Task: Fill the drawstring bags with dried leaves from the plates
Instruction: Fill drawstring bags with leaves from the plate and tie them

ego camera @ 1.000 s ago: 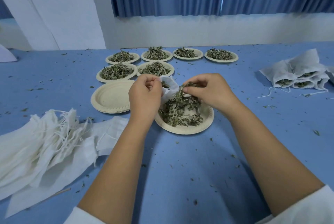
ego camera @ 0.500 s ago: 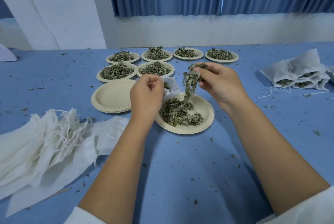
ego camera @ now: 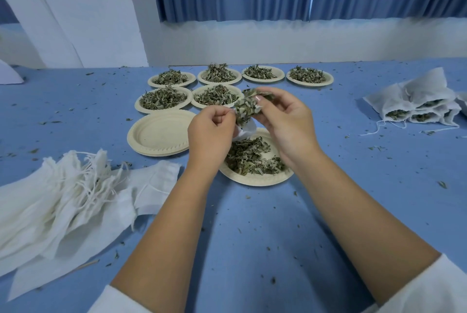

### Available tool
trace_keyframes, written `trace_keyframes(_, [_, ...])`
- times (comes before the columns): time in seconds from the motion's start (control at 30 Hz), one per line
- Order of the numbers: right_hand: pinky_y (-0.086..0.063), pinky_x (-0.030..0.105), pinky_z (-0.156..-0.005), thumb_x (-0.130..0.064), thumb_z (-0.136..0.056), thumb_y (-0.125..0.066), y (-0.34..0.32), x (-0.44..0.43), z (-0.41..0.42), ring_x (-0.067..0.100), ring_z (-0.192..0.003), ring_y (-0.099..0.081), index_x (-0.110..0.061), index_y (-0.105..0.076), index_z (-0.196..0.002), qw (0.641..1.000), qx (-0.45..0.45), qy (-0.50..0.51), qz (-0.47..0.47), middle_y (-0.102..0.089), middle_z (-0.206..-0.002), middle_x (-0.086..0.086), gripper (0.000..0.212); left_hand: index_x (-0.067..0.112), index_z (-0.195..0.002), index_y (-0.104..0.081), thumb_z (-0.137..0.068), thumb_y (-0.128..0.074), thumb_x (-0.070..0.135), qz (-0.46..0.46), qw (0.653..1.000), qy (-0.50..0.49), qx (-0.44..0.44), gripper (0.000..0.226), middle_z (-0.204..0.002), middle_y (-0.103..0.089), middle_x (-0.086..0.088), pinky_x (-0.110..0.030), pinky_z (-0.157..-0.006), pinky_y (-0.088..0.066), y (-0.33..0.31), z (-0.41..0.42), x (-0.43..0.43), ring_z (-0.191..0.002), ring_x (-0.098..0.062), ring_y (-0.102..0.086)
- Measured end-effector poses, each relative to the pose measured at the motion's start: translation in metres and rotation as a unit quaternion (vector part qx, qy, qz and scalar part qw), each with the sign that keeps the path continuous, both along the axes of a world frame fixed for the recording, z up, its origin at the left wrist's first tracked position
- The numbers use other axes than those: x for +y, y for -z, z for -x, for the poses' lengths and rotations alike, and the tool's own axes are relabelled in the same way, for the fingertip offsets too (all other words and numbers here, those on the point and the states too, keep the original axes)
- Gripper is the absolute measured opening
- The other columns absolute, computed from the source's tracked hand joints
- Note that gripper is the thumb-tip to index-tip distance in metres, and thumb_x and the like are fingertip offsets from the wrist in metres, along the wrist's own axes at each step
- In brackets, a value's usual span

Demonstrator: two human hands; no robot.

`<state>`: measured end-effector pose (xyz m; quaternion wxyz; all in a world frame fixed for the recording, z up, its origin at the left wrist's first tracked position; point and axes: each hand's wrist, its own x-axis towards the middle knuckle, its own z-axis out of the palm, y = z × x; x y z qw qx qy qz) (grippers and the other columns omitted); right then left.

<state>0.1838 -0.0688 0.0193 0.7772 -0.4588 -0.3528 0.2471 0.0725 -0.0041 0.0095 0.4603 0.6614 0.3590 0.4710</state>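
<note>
Pinching a clump of dried leaves [ego camera: 245, 109] between thumb and fingertips, the right hand [ego camera: 285, 123] holds it just over the mouth of a small white drawstring bag [ego camera: 247, 132]. The left hand [ego camera: 211, 133] has its fingers curled round the bag's upper edge, gripping it beside the clump. Most of the bag is hidden behind the two hands.

Both hands hover above a paper plate [ego camera: 255, 181] that carries a loose heap of leaves [ego camera: 252, 158]. Just left of it sits a stack of bare plates [ego camera: 161, 133], and beyond stand six more leaf-laden plates [ego camera: 309, 84] in two rows.

On the blue table [ego camera: 252, 237], a pile of flat unfilled bags [ego camera: 63, 199] with tangled strings lies at the near left. Some filled bags [ego camera: 417, 108] are heaped well apart at the far right. Leaf crumbs speckle the tabletop.
</note>
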Motion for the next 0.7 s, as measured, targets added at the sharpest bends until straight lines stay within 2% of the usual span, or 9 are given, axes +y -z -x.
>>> trace_keyframes(0.1, [-0.058,0.033,-0.082,-0.001,-0.086,-0.068,0.004,0.0,0.0,0.012,-0.085,-0.067,-0.019,-0.073,-0.091,0.997,-0.07,0.006,0.028,-0.074,-0.086,0.0,0.019,0.026,-0.078,-0.066,-0.092,-0.059,0.014,0.018,1.0,-0.007,-0.01,0.02,-0.056,-0.066,0.013,-0.042,-0.082,-0.059,-0.002,0.0,0.001,-0.064,-0.009,-0.064])
trace_keyframes(0.27, [-0.057,0.029,-0.079,-0.003,-0.083,-0.073,0.006,-0.002,-0.004,0.009,-0.081,-0.065,-0.024,-0.073,-0.09,0.976,-0.207,0.026,0.065,-0.074,-0.088,-0.001,0.022,0.025,-0.08,-0.066,-0.093,-0.06,0.015,0.051,0.998,-0.007,-0.039,0.017,-0.054,-0.065,0.012,-0.027,-0.066,-0.053,-0.003,0.0,0.002,-0.057,-0.001,-0.062])
trace_keyframes(0.33, [-0.053,0.021,-0.073,-0.004,-0.083,-0.073,0.008,-0.002,-0.005,0.003,-0.075,-0.063,-0.025,-0.072,-0.089,0.966,-0.245,0.031,0.083,-0.072,-0.083,-0.006,0.022,0.024,-0.081,-0.066,-0.093,-0.061,0.017,0.057,0.998,-0.007,-0.041,0.015,-0.054,-0.065,0.012,-0.025,-0.064,-0.053,-0.003,0.0,0.003,-0.056,0.0,-0.062])
trace_keyframes(0.4, [-0.049,0.016,-0.069,-0.004,-0.083,-0.073,0.008,-0.002,-0.007,-0.002,-0.069,-0.06,-0.024,-0.072,-0.089,0.958,-0.269,0.03,0.099,-0.07,-0.08,-0.009,0.021,0.023,-0.081,-0.066,-0.093,-0.061,0.016,0.061,0.997,-0.004,-0.043,0.014,-0.054,-0.065,0.012,-0.027,-0.069,-0.056,-0.002,-0.001,0.003,-0.056,0.0,-0.062])
trace_keyframes(0.53, [-0.052,0.023,-0.073,-0.006,-0.08,-0.075,0.01,-0.001,-0.011,0.004,-0.071,-0.061,-0.03,-0.066,-0.088,0.944,-0.294,0.042,0.143,-0.069,-0.08,-0.008,0.027,0.019,-0.081,-0.067,-0.093,-0.061,0.013,0.054,0.997,0.018,-0.043,0.015,-0.052,-0.062,0.009,-0.034,-0.069,-0.06,-0.002,0.0,0.002,-0.056,-0.002,-0.061])
trace_keyframes(0.63, [-0.046,0.011,-0.064,-0.008,-0.077,-0.077,0.013,0.0,-0.013,-0.002,-0.062,-0.056,-0.03,-0.055,-0.081,0.93,-0.316,0.081,0.169,-0.065,-0.07,-0.009,0.032,0.017,-0.083,-0.067,-0.093,-0.061,0.013,0.032,0.999,0.041,-0.013,0.013,-0.052,-0.062,0.009,-0.042,-0.076,-0.061,-0.001,-0.002,0.0,-0.055,-0.002,-0.062])
trace_keyframes(0.7, [-0.044,0.007,-0.061,-0.006,-0.075,-0.076,0.015,0.001,-0.015,-0.006,-0.059,-0.055,-0.028,-0.058,-0.075,0.916,-0.344,0.101,0.177,-0.063,-0.067,-0.013,0.029,0.016,-0.084,-0.067,-0.093,-0.061,0.012,0.021,0.998,0.052,0.005,0.011,-0.053,-0.063,0.01,-0.045,-0.081,-0.06,0.0,-0.003,-0.001,-0.055,-0.003,-0.062])
